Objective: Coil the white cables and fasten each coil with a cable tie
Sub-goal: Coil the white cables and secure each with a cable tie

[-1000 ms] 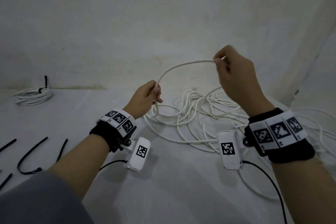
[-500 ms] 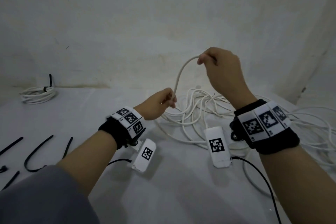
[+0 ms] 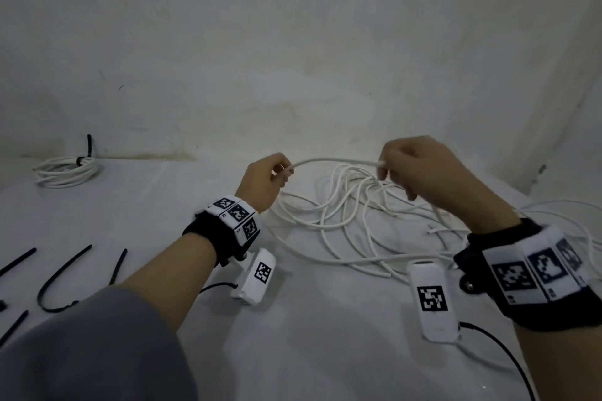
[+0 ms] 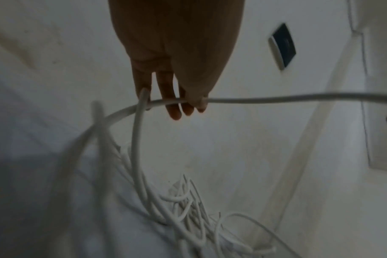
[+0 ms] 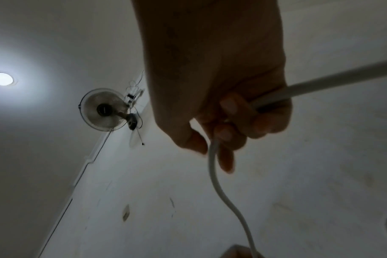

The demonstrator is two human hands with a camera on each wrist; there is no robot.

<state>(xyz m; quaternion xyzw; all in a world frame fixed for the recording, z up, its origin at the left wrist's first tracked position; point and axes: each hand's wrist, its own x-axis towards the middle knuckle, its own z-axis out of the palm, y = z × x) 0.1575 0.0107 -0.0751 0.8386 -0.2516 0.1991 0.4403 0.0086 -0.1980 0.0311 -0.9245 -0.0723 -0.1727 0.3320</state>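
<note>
A loose white cable (image 3: pixel 335 161) runs between my two hands above a tangled heap of white cables (image 3: pixel 351 225) on the white table. My left hand (image 3: pixel 267 181) pinches it between thumb and fingers (image 4: pixel 177 106), with a loop hanging down to the heap. My right hand (image 3: pixel 420 169) grips the cable further along, fingers (image 5: pixel 232 122) curled round it, and the cable (image 5: pixel 223 192) trails down from the fist. At the back left lies a finished coil (image 3: pixel 66 169) bound with a black tie.
Several black cable ties (image 3: pixel 62 277) lie on the table at the left edge. More white cable loops (image 3: pixel 560 215) spread off to the right behind my right wrist. A white wall (image 3: pixel 293 58) stands close behind the table.
My right hand has come down and moved right, drawing the cable into a nearly level span. My left hand has lifted a little and kept its hold.
</note>
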